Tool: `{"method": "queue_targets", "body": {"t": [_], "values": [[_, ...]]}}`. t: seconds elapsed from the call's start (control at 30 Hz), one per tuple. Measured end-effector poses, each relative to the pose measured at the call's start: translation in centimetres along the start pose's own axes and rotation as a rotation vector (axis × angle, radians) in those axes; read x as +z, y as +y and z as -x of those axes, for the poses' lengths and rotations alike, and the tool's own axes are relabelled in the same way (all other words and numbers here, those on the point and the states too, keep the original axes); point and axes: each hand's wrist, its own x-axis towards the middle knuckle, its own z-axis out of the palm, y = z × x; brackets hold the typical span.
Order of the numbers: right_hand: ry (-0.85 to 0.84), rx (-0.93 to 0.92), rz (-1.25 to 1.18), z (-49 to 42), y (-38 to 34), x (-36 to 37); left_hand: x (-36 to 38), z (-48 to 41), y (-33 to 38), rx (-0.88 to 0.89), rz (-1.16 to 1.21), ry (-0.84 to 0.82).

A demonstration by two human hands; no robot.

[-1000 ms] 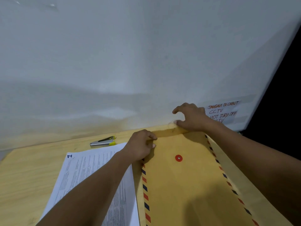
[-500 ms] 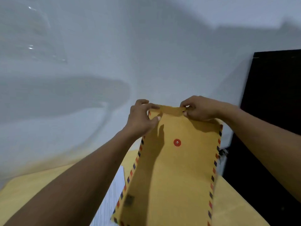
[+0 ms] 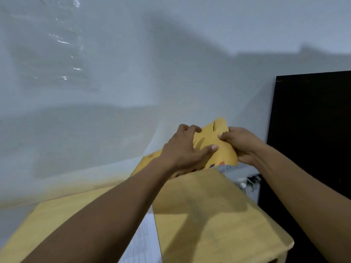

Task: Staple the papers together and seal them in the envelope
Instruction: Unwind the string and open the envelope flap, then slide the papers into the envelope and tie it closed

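I hold a brown envelope (image 3: 216,137) with a striped red and blue border up in the air above the back of the wooden table (image 3: 209,224). My left hand (image 3: 186,149) grips its left side, thumb pressed across the front. My right hand (image 3: 241,143) pinches the top right part, where the flap bends. The envelope is tilted and crumpled between both hands, and its lower part is hidden behind my left wrist. A corner of the printed white papers (image 3: 144,242) lies flat on the table under my left forearm. The stapler is out of view.
A pale wall (image 3: 114,92) rises right behind the table. A black panel (image 3: 311,139) stands at the right, with a white socket and cables (image 3: 247,184) low beside it. The table's right edge drops off near the bottom right corner.
Both hands lifted the envelope off the table and turned it; it went from lying flat to held upright, and now it is tilted and bent. The view has swung upward.
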Motion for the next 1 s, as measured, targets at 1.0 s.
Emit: {"method": "queue_targets", "body": {"t": [1.0], "values": [[-0.767, -0.279, -0.196, 8.5, -5.0, 31.4, -23.8, 20.0, -11.2, -0.049, -0.945, 0.420]]}}
